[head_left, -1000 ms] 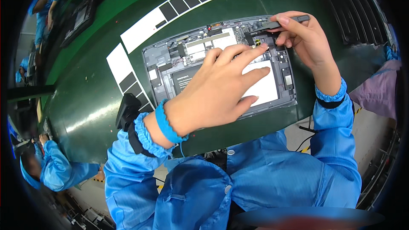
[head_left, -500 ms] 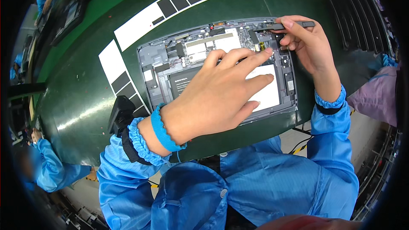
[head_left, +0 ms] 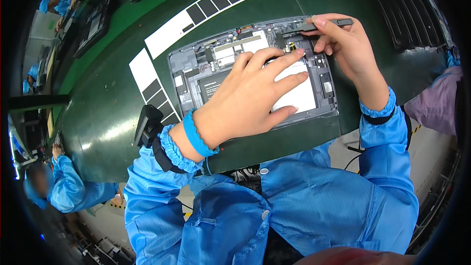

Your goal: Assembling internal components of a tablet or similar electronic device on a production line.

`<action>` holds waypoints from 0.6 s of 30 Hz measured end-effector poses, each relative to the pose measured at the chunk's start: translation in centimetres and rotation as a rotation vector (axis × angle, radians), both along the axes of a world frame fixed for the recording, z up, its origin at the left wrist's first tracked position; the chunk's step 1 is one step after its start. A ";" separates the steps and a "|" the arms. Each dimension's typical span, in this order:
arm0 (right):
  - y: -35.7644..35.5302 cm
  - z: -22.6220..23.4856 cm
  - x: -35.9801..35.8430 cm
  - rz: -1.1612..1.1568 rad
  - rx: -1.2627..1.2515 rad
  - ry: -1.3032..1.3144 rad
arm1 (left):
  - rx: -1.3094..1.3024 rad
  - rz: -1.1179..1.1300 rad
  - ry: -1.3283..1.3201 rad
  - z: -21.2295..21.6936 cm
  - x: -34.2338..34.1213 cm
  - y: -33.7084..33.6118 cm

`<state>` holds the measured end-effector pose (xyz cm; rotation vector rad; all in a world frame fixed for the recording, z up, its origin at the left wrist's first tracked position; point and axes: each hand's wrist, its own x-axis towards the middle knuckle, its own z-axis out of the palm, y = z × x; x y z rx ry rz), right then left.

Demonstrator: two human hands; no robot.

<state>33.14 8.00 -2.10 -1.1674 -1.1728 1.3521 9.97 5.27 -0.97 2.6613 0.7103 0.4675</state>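
An opened tablet-like device (head_left: pixel 182 102) lies on the green table, its circuit board and battery (head_left: pixel 212 86) exposed. My left hand (head_left: pixel 257 91) rests across it with fingers spread, covering part of the battery and board. Its fingertips lie near a small yellow flex cable (head_left: pixel 293 46). At the device's upper right corner, my right hand (head_left: pixel 341 39) pinches dark tweezers (head_left: pixel 337 23). Their thin end reaches left over the board, close to a dark strip. Whether the tips touch anything is too small to tell.
Two white sheets with black rectangular stickers (head_left: pixel 208 12) (head_left: pixel 151 88) lie beyond and left of the device. Black trays or panels (head_left: pixel 409 12) stand in a row at the far right. Another device (head_left: pixel 93 23) sits at upper left. A co-worker in blue (head_left: pixel 73 186) sits at left.
The whole view has shifted slightly. Both hands keep nearly the same place over the device, with the tweezers still at its upper right.
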 end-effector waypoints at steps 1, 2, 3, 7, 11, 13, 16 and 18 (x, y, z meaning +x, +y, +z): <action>0.1 0.0 -0.1 -0.025 -0.007 -0.013 | -0.002 -0.001 0.002 -0.1 0.0 0.1; 0.2 -0.2 -0.2 -0.026 -0.009 -0.011 | -0.004 0.001 0.001 -0.1 0.0 0.1; 0.3 -0.5 -0.3 -0.041 0.000 0.002 | -0.007 0.004 0.001 -0.2 0.0 0.2; 0.5 -0.8 -0.2 -0.073 -0.018 0.013 | 0.001 -0.008 -0.004 -0.2 -0.1 0.4; 0.5 -1.0 -0.3 -0.079 -0.029 0.024 | -0.010 -0.012 -0.007 -0.3 -0.3 0.4; 0.5 -1.0 -0.4 -0.087 -0.049 0.021 | -0.012 -0.013 -0.004 -0.4 -0.4 0.4; 0.6 -1.0 -0.4 -0.089 -0.051 0.013 | -0.002 0.000 -0.023 -0.5 -0.3 0.4; 0.7 -1.0 -0.3 -0.083 -0.050 0.008 | 0.036 0.074 -0.020 -0.7 -0.2 0.4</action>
